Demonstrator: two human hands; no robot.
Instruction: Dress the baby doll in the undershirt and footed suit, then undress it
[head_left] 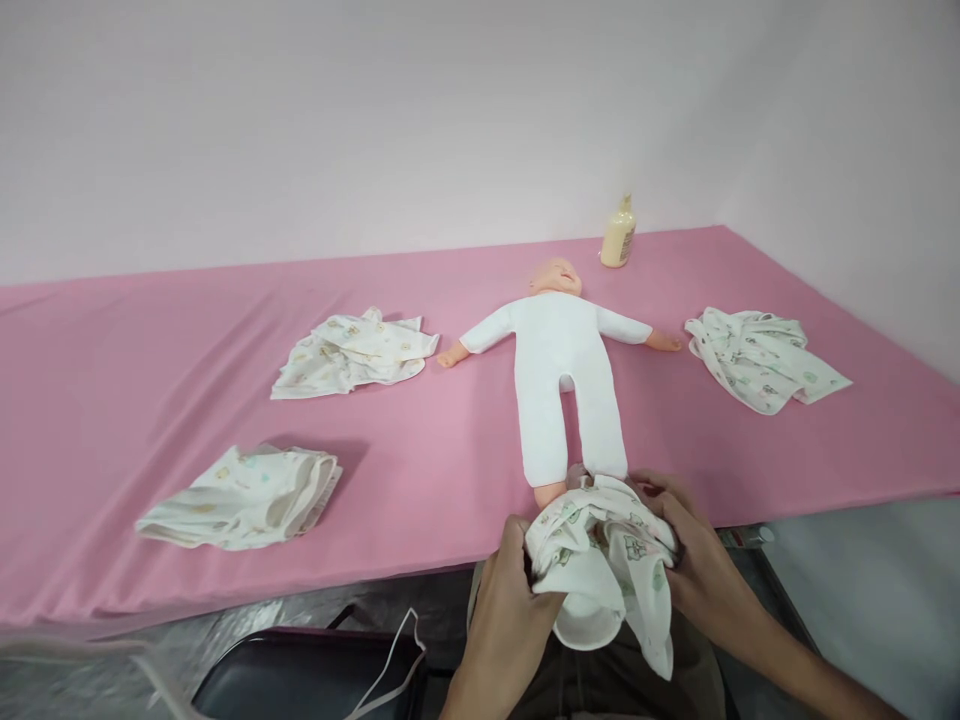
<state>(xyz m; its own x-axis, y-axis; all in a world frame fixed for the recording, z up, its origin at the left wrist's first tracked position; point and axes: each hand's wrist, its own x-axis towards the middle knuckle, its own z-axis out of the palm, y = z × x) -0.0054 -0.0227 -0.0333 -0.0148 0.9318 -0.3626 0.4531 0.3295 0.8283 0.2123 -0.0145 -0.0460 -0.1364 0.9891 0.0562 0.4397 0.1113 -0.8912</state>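
A baby doll (561, 370) in a white bodysuit lies on its back on the pink table (150, 340), arms spread, feet toward me. My left hand (508, 590) and my right hand (694, 560) both grip a bunched white printed baby garment (604, 565) just at the doll's feet, near the table's front edge. One doll foot (547, 493) shows beside the cloth; the other is hidden by it.
Three more printed garments lie on the table: one folded at front left (244, 497), one crumpled left of the doll (356, 352), one at the right (761, 357). A cream bottle (619, 234) stands behind the doll's head. A dark chair seat (300, 675) sits below the table edge.
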